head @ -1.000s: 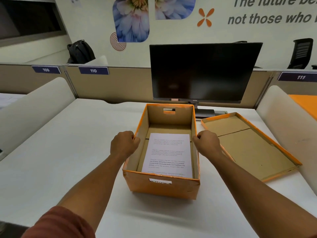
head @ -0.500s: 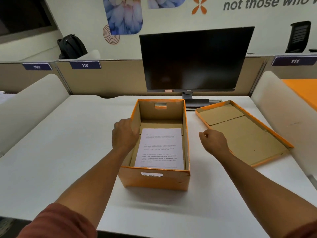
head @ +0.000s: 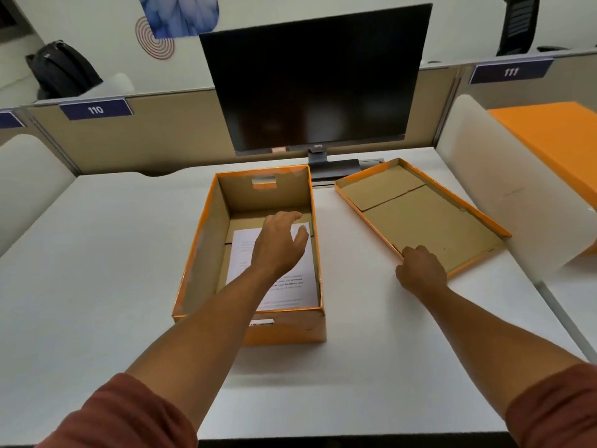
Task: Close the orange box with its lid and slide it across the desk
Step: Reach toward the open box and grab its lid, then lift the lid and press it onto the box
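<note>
The orange box [head: 200, 240] stands open in the middle of the white desk, with a printed white sheet [head: 290, 286] lying in its bottom. Its lid [head: 429, 218] lies upside down to the right, brown inside with an orange rim. My left hand [head: 279, 244] hovers over the open box, fingers spread and holding nothing. My right hand [head: 421, 271] is at the lid's near left corner, fingers curled on its rim.
A dark monitor [head: 316, 82] stands just behind the box and lid. White curved dividers flank the desk [head: 97, 253] at left [head: 29, 182] and right [head: 504, 185]. Another orange box [head: 549, 137] sits beyond the right divider. A beige partition runs along the back.
Both hands let go of the box's side walls. My left hand moved right over the box's opening, and my right hand reached right to the lid's near corner. The view tilted down and closer.
</note>
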A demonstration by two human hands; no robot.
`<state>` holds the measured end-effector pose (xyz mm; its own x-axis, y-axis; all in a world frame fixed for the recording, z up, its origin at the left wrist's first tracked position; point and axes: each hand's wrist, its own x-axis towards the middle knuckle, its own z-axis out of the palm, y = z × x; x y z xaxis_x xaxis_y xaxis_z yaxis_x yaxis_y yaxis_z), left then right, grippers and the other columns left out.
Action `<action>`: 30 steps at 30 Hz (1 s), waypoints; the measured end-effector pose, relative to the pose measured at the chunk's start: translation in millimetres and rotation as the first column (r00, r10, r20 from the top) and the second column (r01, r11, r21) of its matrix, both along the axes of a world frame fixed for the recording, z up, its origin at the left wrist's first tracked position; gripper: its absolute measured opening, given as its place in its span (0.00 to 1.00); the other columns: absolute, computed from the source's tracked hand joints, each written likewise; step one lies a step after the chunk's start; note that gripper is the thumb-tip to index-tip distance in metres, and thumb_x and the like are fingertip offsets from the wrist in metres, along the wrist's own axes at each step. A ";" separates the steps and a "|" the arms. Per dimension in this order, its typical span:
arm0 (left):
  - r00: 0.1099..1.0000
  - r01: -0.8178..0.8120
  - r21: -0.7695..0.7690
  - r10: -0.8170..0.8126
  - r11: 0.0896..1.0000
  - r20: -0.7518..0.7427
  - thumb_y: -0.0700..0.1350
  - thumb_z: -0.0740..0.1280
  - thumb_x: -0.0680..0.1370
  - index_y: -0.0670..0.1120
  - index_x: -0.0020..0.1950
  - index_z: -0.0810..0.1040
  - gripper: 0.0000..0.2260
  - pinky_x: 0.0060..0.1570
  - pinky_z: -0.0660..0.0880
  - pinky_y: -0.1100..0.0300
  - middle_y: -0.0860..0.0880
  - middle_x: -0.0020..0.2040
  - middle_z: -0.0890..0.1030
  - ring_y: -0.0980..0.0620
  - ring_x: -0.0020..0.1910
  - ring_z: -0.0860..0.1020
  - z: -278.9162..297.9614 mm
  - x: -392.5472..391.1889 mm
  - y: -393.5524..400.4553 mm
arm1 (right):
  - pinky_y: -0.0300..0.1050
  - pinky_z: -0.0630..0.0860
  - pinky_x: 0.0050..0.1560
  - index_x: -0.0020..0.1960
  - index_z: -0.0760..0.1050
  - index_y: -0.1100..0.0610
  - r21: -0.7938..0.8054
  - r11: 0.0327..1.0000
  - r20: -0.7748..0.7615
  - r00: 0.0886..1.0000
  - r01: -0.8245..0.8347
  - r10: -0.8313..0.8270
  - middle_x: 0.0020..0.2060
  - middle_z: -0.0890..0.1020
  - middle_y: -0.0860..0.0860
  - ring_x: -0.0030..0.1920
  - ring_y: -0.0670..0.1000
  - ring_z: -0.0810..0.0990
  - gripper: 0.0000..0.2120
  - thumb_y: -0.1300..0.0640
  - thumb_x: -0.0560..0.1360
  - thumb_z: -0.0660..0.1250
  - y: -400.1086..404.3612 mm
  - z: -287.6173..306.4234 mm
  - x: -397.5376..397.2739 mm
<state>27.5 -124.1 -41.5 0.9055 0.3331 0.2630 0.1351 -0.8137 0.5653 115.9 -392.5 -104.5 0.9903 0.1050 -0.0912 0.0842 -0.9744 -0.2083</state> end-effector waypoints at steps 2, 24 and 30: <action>1.000 -0.005 0.000 0.005 1.000 -0.013 0.51 0.63 0.79 0.49 0.66 0.76 0.17 0.60 0.68 0.56 0.49 0.66 0.78 0.49 0.67 0.72 -1.4 1.6 0.0 | 0.50 0.77 0.47 0.57 0.76 0.61 -0.017 1.000 0.030 0.999 -0.023 0.024 0.49 0.75 0.58 0.50 0.59 0.76 0.12 0.64 0.76 0.58 -1.2 -3.7 -4.6; 0.982 0.086 -0.023 -0.081 0.996 0.169 0.48 0.63 0.79 0.47 0.67 0.77 0.17 0.59 0.73 0.57 0.49 0.63 0.80 0.50 0.63 0.75 57.6 -70.8 34.3 | 0.51 0.72 0.40 0.57 0.77 0.68 0.220 0.958 0.772 0.633 -0.186 -0.054 0.46 0.77 0.66 0.43 0.65 0.75 0.13 0.63 0.76 0.61 52.1 150.1 -90.7; 0.984 0.017 -0.116 0.004 0.993 0.176 0.50 0.62 0.80 0.48 0.67 0.76 0.17 0.55 0.78 0.55 0.49 0.64 0.80 0.50 0.59 0.79 66.6 -93.9 56.6 | 0.37 0.72 0.42 0.60 0.78 0.65 0.438 0.815 0.803 0.573 -0.379 -0.165 0.48 0.77 0.61 0.45 0.51 0.74 0.14 0.58 0.80 0.62 72.9 207.1 -125.7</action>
